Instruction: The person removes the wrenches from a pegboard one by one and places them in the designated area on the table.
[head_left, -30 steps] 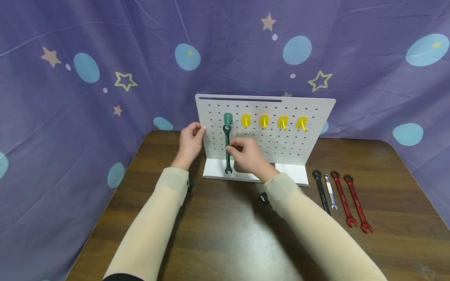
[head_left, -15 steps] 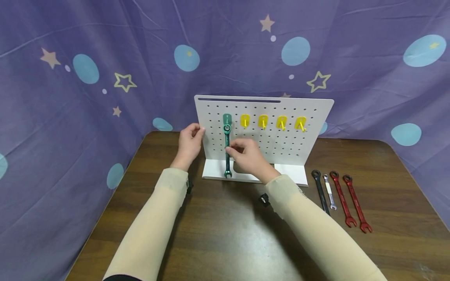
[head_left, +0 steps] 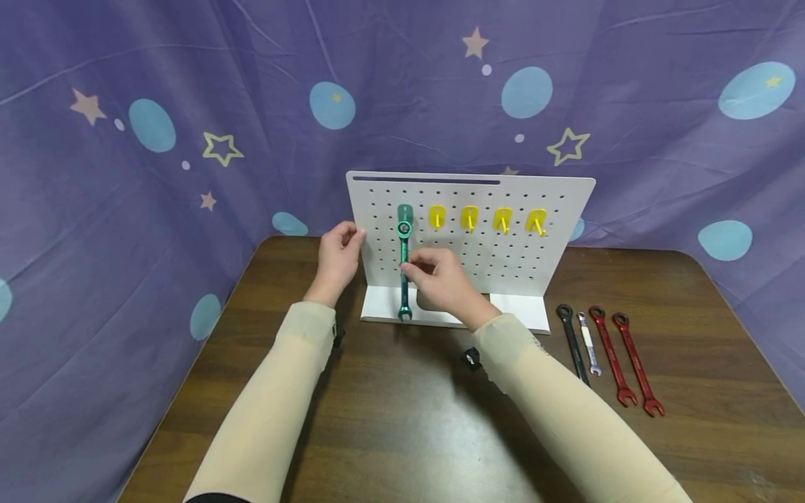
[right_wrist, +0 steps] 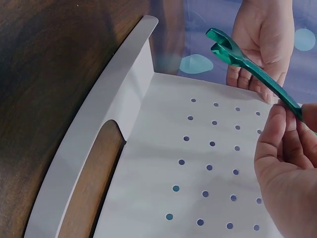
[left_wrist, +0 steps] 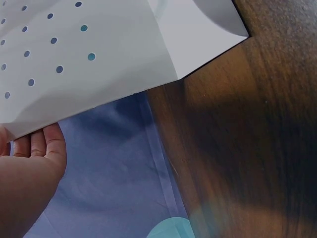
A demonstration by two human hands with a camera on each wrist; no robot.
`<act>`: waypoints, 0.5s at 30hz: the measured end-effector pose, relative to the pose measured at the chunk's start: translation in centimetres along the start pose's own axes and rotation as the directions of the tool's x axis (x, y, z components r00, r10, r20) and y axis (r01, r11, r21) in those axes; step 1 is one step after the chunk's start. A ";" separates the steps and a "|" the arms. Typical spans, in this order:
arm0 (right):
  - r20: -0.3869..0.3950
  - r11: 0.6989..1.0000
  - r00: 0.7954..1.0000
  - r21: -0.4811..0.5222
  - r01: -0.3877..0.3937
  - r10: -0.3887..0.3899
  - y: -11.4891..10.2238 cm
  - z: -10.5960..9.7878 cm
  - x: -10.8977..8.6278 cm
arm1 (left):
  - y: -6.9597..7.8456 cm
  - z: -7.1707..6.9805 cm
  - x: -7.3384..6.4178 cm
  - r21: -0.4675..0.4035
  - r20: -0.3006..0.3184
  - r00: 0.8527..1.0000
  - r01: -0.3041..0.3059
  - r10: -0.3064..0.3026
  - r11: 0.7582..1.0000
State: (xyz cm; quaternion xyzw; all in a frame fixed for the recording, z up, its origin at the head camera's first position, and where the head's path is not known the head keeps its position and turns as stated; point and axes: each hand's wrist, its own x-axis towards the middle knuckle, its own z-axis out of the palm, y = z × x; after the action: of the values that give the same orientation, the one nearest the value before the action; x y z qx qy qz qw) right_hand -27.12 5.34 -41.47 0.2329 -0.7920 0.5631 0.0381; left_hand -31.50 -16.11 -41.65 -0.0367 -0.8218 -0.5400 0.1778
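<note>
My right hand (head_left: 448, 283) pinches a green combination wrench (head_left: 404, 276) near the middle of its shaft. The wrench hangs roughly upright, ring end up, in front of the green hook (head_left: 405, 212) on a white pegboard (head_left: 465, 262). Whether the hook's peg passes through the ring cannot be made out. In the right wrist view the open end of the wrench stands out from the board, and the ring end is out of frame. My left hand (head_left: 338, 256) grips the pegboard's left edge between thumb and fingers, also visible in the left wrist view.
Several yellow hooks (head_left: 469, 219) run in a row right of the green one. On the wooden table (head_left: 377, 419), right of the board, lie a black wrench (head_left: 574, 344), a small silver wrench (head_left: 589, 342) and two red wrenches (head_left: 613, 356). A patterned purple curtain (head_left: 402, 84) hangs behind.
The green wrench has tilted slightly: its open end has come lower and its ring now faces the head camera more. The left hand keeps its place on the board, and the head view has shifted slightly.
</note>
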 end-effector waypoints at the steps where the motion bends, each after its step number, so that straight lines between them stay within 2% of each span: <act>1: 0.003 1.000 1.000 0.002 -0.001 0.001 0.0 0.0 0.0 | 0.0 0.0 0.0 0.000 0.001 1.000 -0.001 0.001 1.000; 15: 0.033 1.000 0.999 0.010 -0.013 0.012 -0.5 -0.5 -0.9 | 0.1 0.0 0.0 -0.007 0.004 1.000 0.015 -0.015 1.000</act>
State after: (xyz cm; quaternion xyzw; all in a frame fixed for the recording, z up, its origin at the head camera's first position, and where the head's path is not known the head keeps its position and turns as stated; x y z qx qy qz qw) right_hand -26.26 5.99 -41.10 0.2373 -0.7910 0.5635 0.0203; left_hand -31.44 -16.10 -41.59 -0.0322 -0.8206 -0.5442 0.1719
